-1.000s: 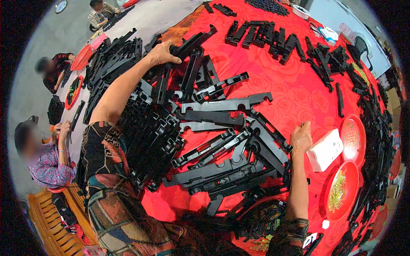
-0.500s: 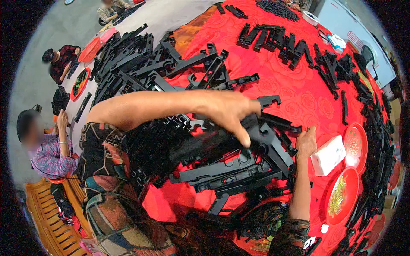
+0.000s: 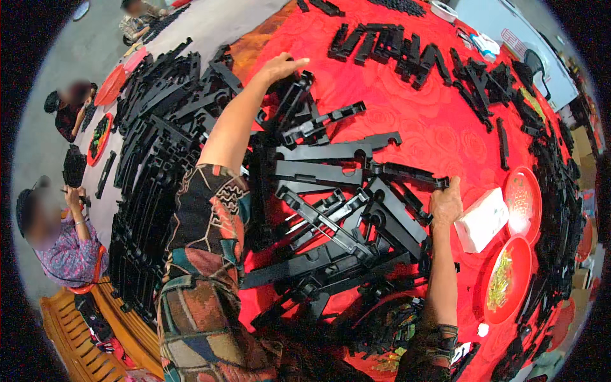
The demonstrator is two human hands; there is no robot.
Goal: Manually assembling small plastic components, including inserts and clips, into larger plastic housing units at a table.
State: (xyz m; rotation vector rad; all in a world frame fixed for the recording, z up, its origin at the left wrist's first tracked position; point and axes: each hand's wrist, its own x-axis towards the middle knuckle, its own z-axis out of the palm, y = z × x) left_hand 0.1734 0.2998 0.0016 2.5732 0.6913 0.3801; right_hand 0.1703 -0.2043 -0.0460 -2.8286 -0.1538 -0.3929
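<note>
My left hand (image 3: 283,67) is stretched out at the far side of the pile, its fingers apart with nothing seen in them. Just below it stand notched black plastic parts (image 3: 296,99). At the right of the middle pile, my right hand (image 3: 447,202) is closed on the end of a long black plastic bar (image 3: 410,172), whose other end rests against the heap. Between my arms lies a loose heap of similar black parts (image 3: 318,170), some crossing one another. My left sleeve and forearm hide part of the stacks on the left.
Beside my right forearm are a white box (image 3: 484,219), a red plate (image 3: 533,191) and another red plate (image 3: 487,299) holding small brass-coloured pieces. A container of small dark parts (image 3: 388,328) sits near me. More black parts line the red cloth's right side. Co-workers (image 3: 63,232) sit at the left.
My left hand has swung from over the middle heap to the far left, uncovering the parts there. My right hand keeps hold of the bar's end. The view has shifted slightly.
</note>
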